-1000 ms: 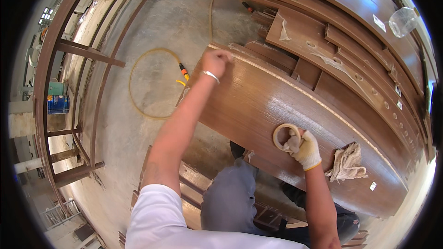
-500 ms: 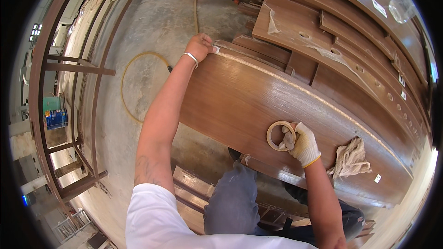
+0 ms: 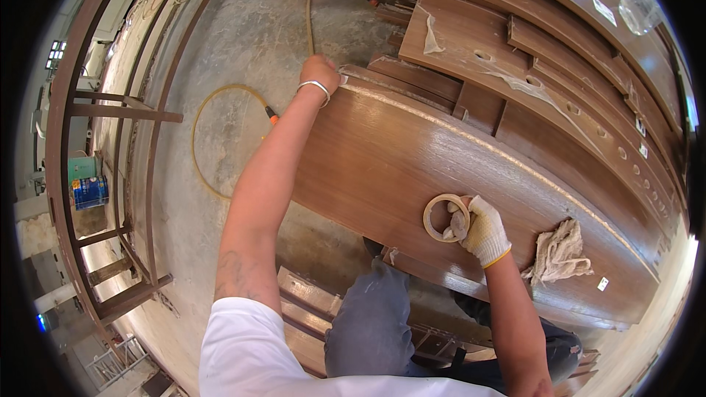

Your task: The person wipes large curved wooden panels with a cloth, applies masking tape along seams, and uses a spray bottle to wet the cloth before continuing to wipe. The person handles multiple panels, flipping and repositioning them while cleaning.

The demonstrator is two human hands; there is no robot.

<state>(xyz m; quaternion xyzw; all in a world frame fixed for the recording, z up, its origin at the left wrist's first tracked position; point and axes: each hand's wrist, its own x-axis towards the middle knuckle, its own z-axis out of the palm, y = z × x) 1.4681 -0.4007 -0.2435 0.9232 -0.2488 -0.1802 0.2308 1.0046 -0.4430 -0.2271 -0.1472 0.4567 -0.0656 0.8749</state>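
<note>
A long brown wooden panel [image 3: 382,154] with a glossy face lies in front of me. A pale strip [image 3: 471,134] runs along its far edge. At the panel's far left corner is my bare left hand [image 3: 320,72], fingers curled and mostly hidden behind its back. A small whitish piece [image 3: 343,80] shows beside it at the corner. My right hand [image 3: 485,231], in a white knitted glove, is closed on a roll of tape [image 3: 429,226], with fingers through its ring, over the panel's near part. Right of that hand lies a crumpled beige cloth [image 3: 557,250].
More brown panels [image 3: 448,18] are stacked beyond, some with round holes. A yellowish hose [image 3: 194,140] with an orange-tipped end curls on the concrete floor [image 3: 243,51]. At left stands a brown metal frame [image 3: 62,140], with a blue can [image 3: 90,192] behind it.
My left hand has turned and dipped slightly at the corner, so its fingers show less. The hose's orange tip has come into sight beside my forearm. My right hand with the roll has hardly moved.
</note>
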